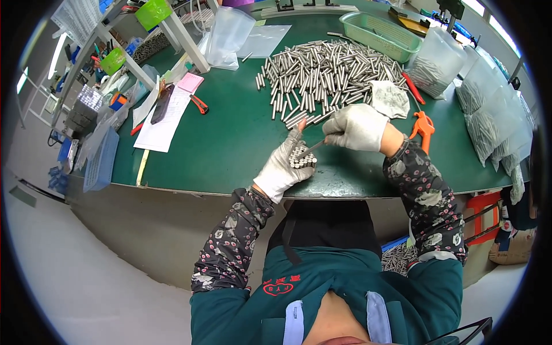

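Observation:
My left hand (pixel 280 169), in a white glove with bare fingertips, is closed around a bundle of short metal pins (pixel 301 160). Their round ends face up, just above the front edge of the green table (pixel 230 155). To the right, my gloved right hand (pixel 359 127) pinches a thin metal rod (pixel 313 148) whose far end reaches the top of the bundle. Whether that rod is a pin or a tool, I cannot tell. Beyond both hands spreads a large heap of loose metal pins (pixel 328 72).
A crumpled white cloth (pixel 390 99), an orange air gun (pixel 424 129) and a red-handled tool (pixel 413 89) lie at right. Bags of pins (pixel 489 123) stand farther right. A green basket (pixel 379 37) is behind. Papers (pixel 164 123), a phone (pixel 163 104) and a red cutter (pixel 199 104) lie left.

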`<state>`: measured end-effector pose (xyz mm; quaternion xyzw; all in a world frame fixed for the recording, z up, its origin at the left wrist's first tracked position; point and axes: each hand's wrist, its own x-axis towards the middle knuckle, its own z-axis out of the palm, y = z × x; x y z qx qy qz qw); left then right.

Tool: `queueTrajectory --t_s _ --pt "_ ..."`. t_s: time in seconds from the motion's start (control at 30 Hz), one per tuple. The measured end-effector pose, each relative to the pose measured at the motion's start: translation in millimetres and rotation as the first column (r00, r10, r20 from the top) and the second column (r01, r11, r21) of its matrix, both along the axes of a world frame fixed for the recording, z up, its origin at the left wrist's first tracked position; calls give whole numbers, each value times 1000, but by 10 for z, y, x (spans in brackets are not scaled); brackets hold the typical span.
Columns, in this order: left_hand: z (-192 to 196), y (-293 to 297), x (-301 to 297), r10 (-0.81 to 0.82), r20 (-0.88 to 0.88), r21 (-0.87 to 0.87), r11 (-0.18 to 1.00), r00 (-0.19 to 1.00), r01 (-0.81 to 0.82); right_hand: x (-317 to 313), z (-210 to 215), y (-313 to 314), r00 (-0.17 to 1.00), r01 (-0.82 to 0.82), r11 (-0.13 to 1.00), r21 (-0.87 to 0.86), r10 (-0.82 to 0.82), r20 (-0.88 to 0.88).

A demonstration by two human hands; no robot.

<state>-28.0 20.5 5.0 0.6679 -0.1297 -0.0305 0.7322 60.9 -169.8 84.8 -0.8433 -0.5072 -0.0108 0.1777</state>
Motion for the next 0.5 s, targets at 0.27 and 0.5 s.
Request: queueTrajectory --t_s 0.27,0.5 --pt "22 15 -14 -21 -19 5 1000 1000 21 18 -144 -3 1000 -15 998 62 14 14" --pt "50 -9 -33 -25 -55 -59 998 998 22 -30 -18 -92 996 60 996 67 -65 67"
